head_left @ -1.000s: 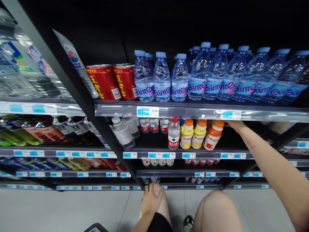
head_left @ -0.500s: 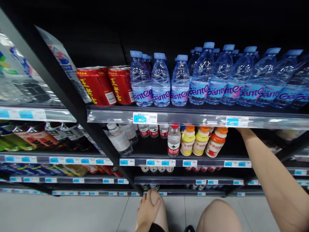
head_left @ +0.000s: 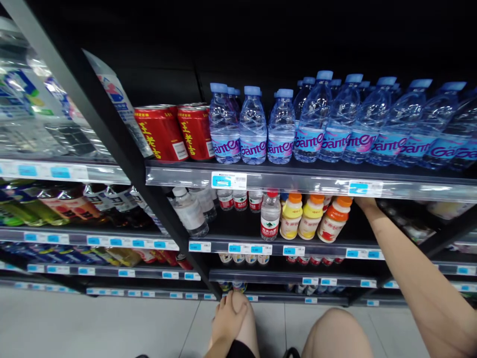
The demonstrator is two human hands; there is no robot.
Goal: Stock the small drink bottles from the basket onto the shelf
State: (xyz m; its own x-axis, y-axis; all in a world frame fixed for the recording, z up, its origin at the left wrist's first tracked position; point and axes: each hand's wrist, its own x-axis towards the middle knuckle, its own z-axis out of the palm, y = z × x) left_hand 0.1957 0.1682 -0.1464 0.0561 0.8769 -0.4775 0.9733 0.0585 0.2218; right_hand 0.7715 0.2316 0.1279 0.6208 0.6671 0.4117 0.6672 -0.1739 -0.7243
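My left hand (head_left: 228, 318) lies over my left knee (head_left: 244, 308), fingers stretched out and holding nothing. On the right, my arm reaches into the second shelf, under the price strip of the shelf above. Only the back edge of my right hand (head_left: 365, 204) shows; its fingers are hidden, and so is anything in them. Nearest to it stands an orange-capped drink bottle (head_left: 333, 221) with a white label. Left of that are a yellow drink bottle (head_left: 310, 219), another like it, and a small red-capped water bottle (head_left: 270, 219).
Above, the shelf edge (head_left: 298, 180) overhangs my right hand. Blue-capped water bottles (head_left: 281, 127) and red cans (head_left: 160, 132) stand on that shelf. A slanted black post (head_left: 149, 204) divides the shelving on the left. White-capped bottles (head_left: 190, 214) stand beside it.
The view has turned slightly left, so the left-hand shelves show more. My right hand has shifted a little left, closer to the orange-capped bottle. My left hand stays on the knee.
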